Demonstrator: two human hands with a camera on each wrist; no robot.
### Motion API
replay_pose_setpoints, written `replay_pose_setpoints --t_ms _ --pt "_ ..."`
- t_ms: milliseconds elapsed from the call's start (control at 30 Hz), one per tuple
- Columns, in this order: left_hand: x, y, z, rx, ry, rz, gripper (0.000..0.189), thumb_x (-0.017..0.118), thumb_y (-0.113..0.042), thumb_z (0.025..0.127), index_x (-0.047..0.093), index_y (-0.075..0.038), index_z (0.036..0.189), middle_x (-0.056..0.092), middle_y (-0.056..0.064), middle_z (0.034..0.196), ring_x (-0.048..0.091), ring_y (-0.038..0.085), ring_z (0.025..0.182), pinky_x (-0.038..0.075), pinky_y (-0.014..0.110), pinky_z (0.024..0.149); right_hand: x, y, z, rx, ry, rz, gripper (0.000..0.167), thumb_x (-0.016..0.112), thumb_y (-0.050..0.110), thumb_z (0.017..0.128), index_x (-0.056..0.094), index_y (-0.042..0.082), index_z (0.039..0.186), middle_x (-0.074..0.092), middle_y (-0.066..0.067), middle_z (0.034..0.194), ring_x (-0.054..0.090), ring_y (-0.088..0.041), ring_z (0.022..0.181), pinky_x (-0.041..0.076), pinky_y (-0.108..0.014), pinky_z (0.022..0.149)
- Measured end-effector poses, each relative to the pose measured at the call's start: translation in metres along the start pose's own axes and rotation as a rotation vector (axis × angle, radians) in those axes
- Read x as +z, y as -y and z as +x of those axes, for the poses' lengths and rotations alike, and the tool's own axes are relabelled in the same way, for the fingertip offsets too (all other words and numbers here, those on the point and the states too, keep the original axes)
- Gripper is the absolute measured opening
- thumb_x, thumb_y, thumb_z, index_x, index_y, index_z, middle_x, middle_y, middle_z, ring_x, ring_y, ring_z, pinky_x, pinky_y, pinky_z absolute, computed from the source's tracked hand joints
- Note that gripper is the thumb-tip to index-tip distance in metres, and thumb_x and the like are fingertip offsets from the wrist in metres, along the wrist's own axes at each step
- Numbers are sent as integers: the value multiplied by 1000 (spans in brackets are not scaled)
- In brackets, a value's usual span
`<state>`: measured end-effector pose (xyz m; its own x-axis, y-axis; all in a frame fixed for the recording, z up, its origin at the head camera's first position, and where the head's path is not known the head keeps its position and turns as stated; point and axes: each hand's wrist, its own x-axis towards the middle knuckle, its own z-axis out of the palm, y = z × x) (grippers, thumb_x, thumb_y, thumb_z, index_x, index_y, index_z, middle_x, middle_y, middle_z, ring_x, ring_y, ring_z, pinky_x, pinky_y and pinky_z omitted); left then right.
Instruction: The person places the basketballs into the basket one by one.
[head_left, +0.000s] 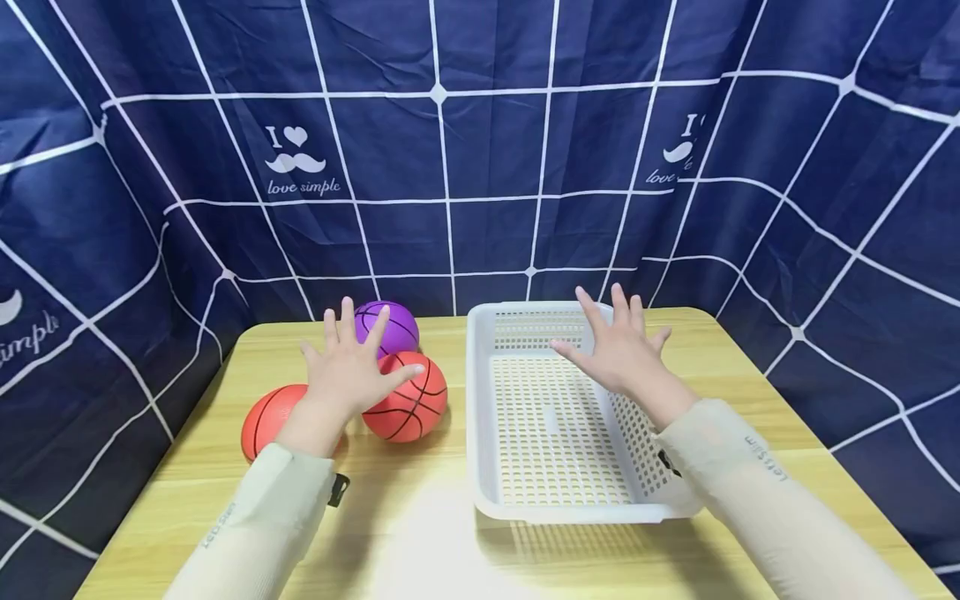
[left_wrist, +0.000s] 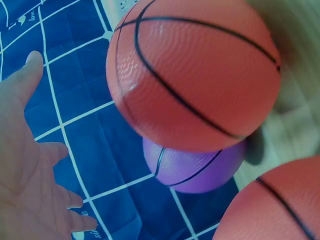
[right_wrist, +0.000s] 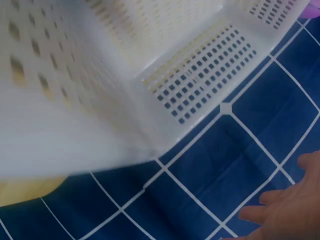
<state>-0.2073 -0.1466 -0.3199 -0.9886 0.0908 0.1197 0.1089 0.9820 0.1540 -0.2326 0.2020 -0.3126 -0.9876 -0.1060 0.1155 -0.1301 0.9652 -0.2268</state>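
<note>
My left hand [head_left: 347,371], fingers spread and holding nothing, hovers over three toy basketballs on the left of the table. An orange basketball [head_left: 420,404] shows beside its thumb, a purple basketball [head_left: 397,327] behind its fingers, and a second orange basketball [head_left: 264,417] is partly covered by the wrist. In the left wrist view the palm faces the nearer orange ball [left_wrist: 195,75], apart from it. Fingers splayed, my right hand [head_left: 618,350] is held over the right side of a white perforated plastic basket [head_left: 480,417]. It too grips nothing. Only the table-side mesh floor shows inside the basket.
The wood-grain table [head_left: 420,550] has rounded back corners. Dark blue curtains [head_left: 495,150] with white grid lines hang behind it and along both sides. The basket takes up the right-centre of the table, with the balls to its left.
</note>
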Motion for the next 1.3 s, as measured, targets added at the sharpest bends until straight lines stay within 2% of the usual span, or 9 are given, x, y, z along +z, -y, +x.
replay_pose_setpoints --t_ms 233,433,533,667,900,1167,1300 --pt "-14 10 0 5 -19 45 102 44 -79 78 11 -21 154 -9 27 154 -3 51 137 10 79 94 -13 -8 3 7 -23 15 100 33 85 77 5 27 154 -8 -27 154 -11 -51 137 -7 -83 84" --pt "-22 21 -2 -1 -25 17 102 47 -78 77 12 -21 154 -11 26 154 -5 51 137 7 80 93 -20 -21 3 23 -33 30 100 37 83 78 4 28 154 -11 -26 154 -11 -51 136 -5 -83 84" --pt "-23 28 -6 -6 -30 14 104 44 -82 76 12 -22 154 -10 26 154 -4 51 137 8 80 92 -21 -28 1 30 -39 43 100 39 82 78 4 27 154 -12 -27 153 -11 -52 136 -6 -84 83" --pt "-23 39 -12 -7 -25 7 105 41 -85 74 12 -22 154 -9 27 154 -4 51 137 8 80 92 -21 -40 -3 44 -41 47 98 41 79 80 3 26 154 -10 -29 152 -9 -54 135 -6 -84 82" --pt "-19 59 -25 -3 -17 -9 102 49 -78 77 11 -22 154 -6 30 152 -4 53 136 4 80 91 -19 -58 -10 72 -34 69 97 44 74 83 2 23 154 -9 -33 151 -5 -58 133 -1 -85 82" --pt "-15 80 -40 -4 10 -36 111 49 -85 70 16 -19 154 -4 32 152 -2 53 136 2 82 89 -13 -74 -17 111 17 108 102 46 74 82 -3 22 154 -9 -34 150 -1 -60 132 6 -84 84" --pt "-13 89 -45 -1 30 -52 115 52 -85 67 13 -22 154 -5 31 152 -1 53 136 5 82 89 -8 -85 -22 114 37 160 102 50 69 85 -6 18 153 -10 -36 149 1 -64 129 8 -84 83"
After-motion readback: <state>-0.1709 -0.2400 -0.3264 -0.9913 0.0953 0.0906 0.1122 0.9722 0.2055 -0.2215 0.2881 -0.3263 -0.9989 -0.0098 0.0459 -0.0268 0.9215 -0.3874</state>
